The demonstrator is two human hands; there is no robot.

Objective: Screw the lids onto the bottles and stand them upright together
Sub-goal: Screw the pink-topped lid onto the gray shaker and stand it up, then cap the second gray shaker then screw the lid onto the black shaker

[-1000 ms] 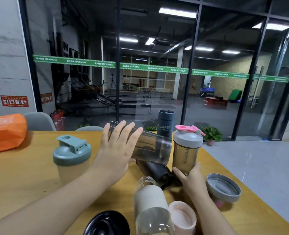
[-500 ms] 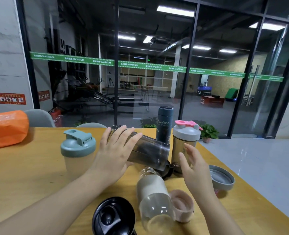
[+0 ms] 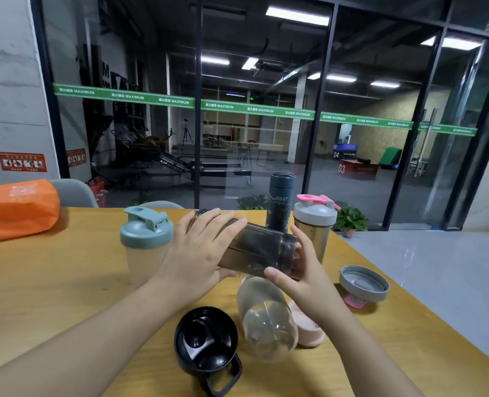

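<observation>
While the clear bottle (image 3: pixel 267 319) is lying on its side on the wooden table (image 3: pixel 51 282), both hands are holding a smoky dark bottle (image 3: pixel 259 247) sideways above it: the left hand (image 3: pixel 200 253) is wrapping round its body, the right hand (image 3: pixel 300 273) is cupping its end.

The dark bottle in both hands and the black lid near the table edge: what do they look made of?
The dark bottle, held sideways by the left hand and the right hand, looks like smoke-tinted translucent plastic: light shows through its smooth wall. The black lid, lying inside-up on the wooden table, looks like opaque glossy moulded plastic, with soft highlights on its rim. Neither can be told for sure.
</observation>
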